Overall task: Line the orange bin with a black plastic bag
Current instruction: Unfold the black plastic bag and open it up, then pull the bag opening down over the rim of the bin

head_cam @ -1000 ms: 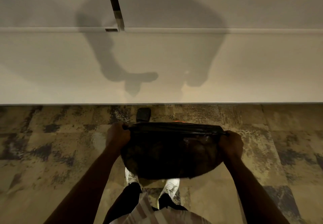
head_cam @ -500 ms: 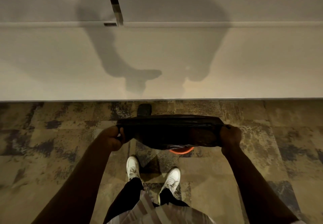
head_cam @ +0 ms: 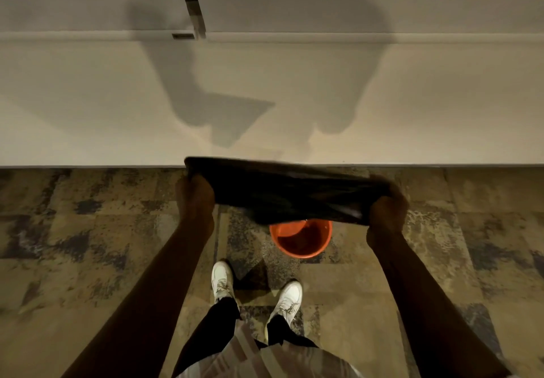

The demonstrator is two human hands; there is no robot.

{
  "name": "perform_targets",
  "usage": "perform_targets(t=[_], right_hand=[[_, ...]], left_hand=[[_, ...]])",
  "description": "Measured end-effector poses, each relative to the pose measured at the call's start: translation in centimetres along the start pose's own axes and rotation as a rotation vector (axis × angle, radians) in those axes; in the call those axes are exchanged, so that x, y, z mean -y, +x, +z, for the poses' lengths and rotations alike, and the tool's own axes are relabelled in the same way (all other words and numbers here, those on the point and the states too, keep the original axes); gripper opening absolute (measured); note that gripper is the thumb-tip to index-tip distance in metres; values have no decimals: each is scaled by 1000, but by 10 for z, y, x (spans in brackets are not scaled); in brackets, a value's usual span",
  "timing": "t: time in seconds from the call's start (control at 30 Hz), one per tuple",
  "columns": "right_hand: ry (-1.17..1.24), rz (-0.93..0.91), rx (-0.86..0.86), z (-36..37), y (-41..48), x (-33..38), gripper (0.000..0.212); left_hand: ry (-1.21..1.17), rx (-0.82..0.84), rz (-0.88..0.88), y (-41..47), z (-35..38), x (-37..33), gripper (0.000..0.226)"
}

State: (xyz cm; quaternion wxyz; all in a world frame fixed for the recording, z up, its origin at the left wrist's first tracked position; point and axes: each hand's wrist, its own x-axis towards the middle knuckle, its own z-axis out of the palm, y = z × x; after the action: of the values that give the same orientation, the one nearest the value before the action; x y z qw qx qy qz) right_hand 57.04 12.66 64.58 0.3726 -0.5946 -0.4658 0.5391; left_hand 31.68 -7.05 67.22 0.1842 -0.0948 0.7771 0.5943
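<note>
A black plastic bag (head_cam: 282, 192) is stretched out in the air between my two hands, above the floor. My left hand (head_cam: 195, 193) grips its left end and my right hand (head_cam: 387, 211) grips its right end. The orange bin (head_cam: 300, 237) stands upright on the carpet below the bag, just ahead of my feet. Its far rim is hidden behind the bag, and its inside looks bare.
A pale wall (head_cam: 294, 97) rises right behind the bin, with a dark vertical strip (head_cam: 190, 0) on it at the upper left. Patterned brown carpet (head_cam: 88, 245) covers the floor. My white shoes (head_cam: 256, 295) stand just behind the bin.
The bag has been raised and pulled out flat and wide. It no longer hangs in front of the bin, so most of the orange bin shows below it.
</note>
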Motion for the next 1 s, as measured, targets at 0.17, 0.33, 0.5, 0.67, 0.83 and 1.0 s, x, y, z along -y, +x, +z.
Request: perform_targets(t=[0.17, 0.33, 0.5, 0.67, 0.83, 1.0], right_hand=[[36, -927, 37, 2, -15, 31, 56], [-767, -622, 345, -13, -9, -3, 42], [-1135, 28, 511, -40, -4, -58, 29], [-646, 65, 247, -52, -23, -75, 27], [-85, 456, 134, -52, -18, -68, 18], [-296, 377, 349, -57, -8, -66, 16]], left_hand=[[272, 36, 877, -24, -6, 4, 48], [488, 343, 356, -13, -21, 47, 27], [-157, 314, -604, -2, -43, 84, 21], [-486, 206, -730, 10, -54, 87, 22], [-493, 248, -769, 17, -50, 77, 47], [-342, 401, -610, 5, -44, 72, 52]])
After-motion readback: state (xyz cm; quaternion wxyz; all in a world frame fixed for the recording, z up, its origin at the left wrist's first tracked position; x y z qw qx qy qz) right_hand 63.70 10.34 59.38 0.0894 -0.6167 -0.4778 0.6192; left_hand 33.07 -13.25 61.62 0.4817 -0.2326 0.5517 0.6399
